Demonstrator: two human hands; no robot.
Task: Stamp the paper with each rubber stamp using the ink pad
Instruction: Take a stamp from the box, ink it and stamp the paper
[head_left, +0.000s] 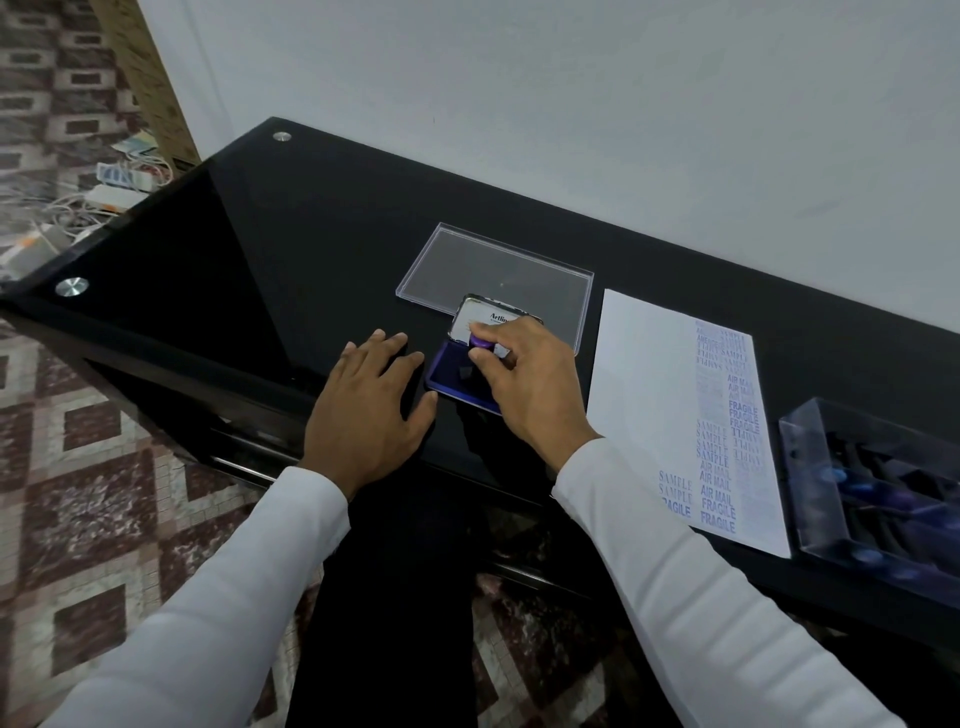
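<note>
A blue ink pad lies open on the black glass table, its lid raised behind it. My right hand grips a rubber stamp with a purple knob and holds it down on the pad. Flat on the table just left of the pad rests my left hand, fingers spread. A white paper to the right carries several blue prints reading SAMPLE, AIR MAIL and FRAGILE.
A clear plastic lid lies behind the ink pad. At the far right, a clear box holds several more stamps with blue and purple knobs. Cables and power strips clutter the floor to the left. A white wall runs behind the table.
</note>
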